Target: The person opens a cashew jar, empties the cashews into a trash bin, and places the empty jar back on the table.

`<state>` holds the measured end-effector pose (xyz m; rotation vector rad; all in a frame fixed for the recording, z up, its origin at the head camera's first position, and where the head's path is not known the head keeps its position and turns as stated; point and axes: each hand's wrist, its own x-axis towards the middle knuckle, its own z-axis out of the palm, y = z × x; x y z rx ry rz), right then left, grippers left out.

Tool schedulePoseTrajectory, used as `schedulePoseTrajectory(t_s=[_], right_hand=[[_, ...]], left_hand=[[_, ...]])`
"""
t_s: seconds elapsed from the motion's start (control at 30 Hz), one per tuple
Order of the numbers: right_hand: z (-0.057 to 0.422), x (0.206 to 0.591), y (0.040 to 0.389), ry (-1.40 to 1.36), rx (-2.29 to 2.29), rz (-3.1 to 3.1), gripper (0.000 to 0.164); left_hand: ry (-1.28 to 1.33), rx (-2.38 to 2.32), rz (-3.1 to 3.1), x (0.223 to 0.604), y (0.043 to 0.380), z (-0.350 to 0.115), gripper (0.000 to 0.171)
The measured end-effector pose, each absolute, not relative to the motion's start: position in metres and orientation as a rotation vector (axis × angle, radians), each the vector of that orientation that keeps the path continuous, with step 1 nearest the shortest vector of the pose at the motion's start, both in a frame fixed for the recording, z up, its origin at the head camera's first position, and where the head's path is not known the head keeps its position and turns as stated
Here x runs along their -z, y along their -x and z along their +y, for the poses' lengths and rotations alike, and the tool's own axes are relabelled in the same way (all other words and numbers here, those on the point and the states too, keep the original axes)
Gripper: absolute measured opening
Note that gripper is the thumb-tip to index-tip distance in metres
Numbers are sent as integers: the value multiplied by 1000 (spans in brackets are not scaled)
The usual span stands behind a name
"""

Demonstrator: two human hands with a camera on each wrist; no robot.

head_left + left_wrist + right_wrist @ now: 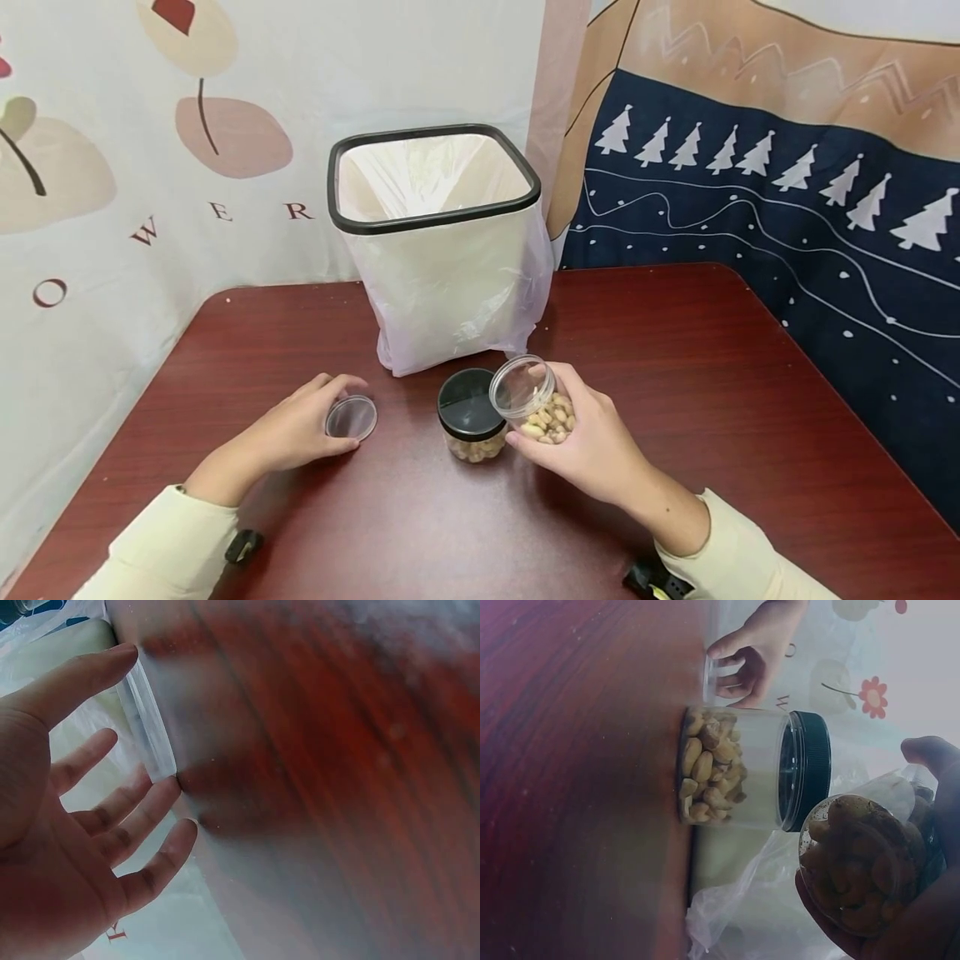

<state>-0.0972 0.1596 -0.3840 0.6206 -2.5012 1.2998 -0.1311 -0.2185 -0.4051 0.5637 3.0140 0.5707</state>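
Observation:
My right hand (592, 442) grips an uncapped clear plastic jar (517, 387), which is tilted with its mouth toward the upper left. Pale nuts (551, 421) lie inside it. Just left of it, a second clear jar (761, 769) of nuts stands upright on the table under a black screw lid (467, 400). Farther left, my left hand (296, 425) spans a shallow clear round lid (351, 417) lying flat on the table. In the left wrist view, the thumb and a finger meet opposite ends of this clear lid (150, 724).
Behind the jars stands a white bin (450, 267) with a black rim, lined with a translucent bag (405, 354). All of this is on a dark red wooden table (637, 325). Printed cloth (247, 67) hangs around the table's back and sides.

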Motion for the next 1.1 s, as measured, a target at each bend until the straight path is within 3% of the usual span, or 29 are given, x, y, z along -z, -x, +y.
schedulePoseTrajectory(t_s=[0.53,0.77,1.1], right_hand=[[160,384,99,-620,-1277,-2502,71],[158,384,99,-617,-1273,-2509,72],[159,387,100,-617,-1281,-2498,73]], left_hand=[[-559,-551,3030,405,129,-216,71],[-394,-587,3027,398,128,-212,61],[-324,-1031,3191,377,132,-191,61]])
